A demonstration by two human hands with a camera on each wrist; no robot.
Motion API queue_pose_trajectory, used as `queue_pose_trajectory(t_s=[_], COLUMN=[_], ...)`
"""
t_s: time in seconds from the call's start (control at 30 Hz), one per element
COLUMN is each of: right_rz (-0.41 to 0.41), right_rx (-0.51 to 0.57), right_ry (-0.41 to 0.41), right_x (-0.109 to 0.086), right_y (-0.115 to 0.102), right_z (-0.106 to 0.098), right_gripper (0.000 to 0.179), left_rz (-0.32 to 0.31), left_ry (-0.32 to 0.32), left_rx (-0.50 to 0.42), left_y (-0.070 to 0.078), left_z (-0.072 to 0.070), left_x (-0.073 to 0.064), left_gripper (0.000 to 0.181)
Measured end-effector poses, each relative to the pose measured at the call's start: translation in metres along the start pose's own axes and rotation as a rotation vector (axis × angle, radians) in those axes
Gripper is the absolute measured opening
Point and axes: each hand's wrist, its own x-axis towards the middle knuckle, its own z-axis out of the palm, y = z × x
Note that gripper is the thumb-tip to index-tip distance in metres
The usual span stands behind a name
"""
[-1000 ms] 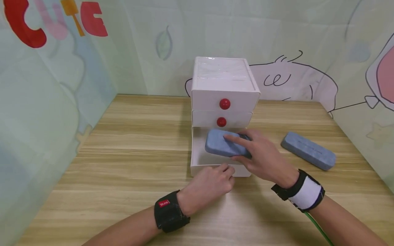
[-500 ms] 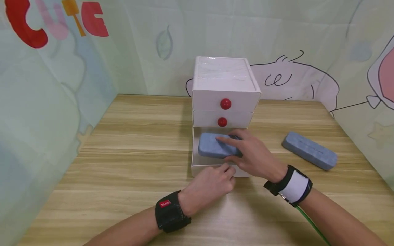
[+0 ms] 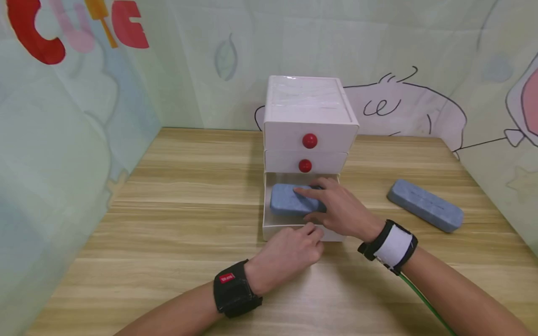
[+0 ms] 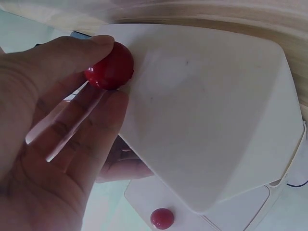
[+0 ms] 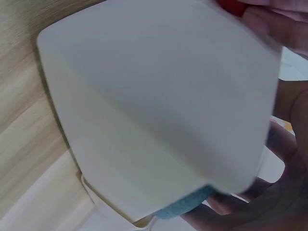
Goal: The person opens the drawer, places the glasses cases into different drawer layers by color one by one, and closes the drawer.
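In the head view a white cabinet point(image 3: 311, 102) stands with its bottom drawer point(image 3: 275, 233) pulled out. My left hand point(image 3: 285, 256) is at the drawer's front; the left wrist view shows its thumb and fingers pinching the drawer's red round knob point(image 4: 113, 67). My right hand point(image 3: 348, 210) reaches over the drawer from the right and grips a light-blue, long, rounded block point(image 3: 283, 200) by its right end. The block lies level inside the drawer walls, its right end hidden under the fingers. A blue edge of this block point(image 5: 185, 204) shows past the drawer in the right wrist view.
A second blue block point(image 3: 424, 205) with a dark line along its top lies on the wooden table point(image 3: 189, 196), right of the cabinet. Two closed drawers with red knobs point(image 3: 309, 141) sit above the open one. Printed cloth walls point(image 3: 189, 70) enclose the table.
My right hand has moved left and down with the blue block, from above the open drawer's right side to inside it. My left hand has stayed at the drawer front.
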Motion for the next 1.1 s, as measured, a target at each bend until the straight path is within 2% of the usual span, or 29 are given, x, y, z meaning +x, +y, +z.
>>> queue_pose_trajectory(t_s=[0.27,0.7,1.1], right_rz=[0.013,0.016,-0.001], right_rx=[0.023,0.053,0.047], right_ry=[-0.06,-0.159,-0.195], right_x=[0.006,0.015,0.022], right_y=[0.006,0.017,0.023], right_z=[0.004,0.007,0.012], right_gripper=[0.066,0.068,0.072], left_rz=[0.006,0.005,0.016], left_ry=[-0.012,0.009,0.003], left_rx=[0.001,0.016,0.02], left_y=[0.0,0.0,-0.001], left_z=[-0.001,-0.002,-0.003], left_x=[0.0,0.0,-0.001], left_gripper=[0.013,0.014,0.015])
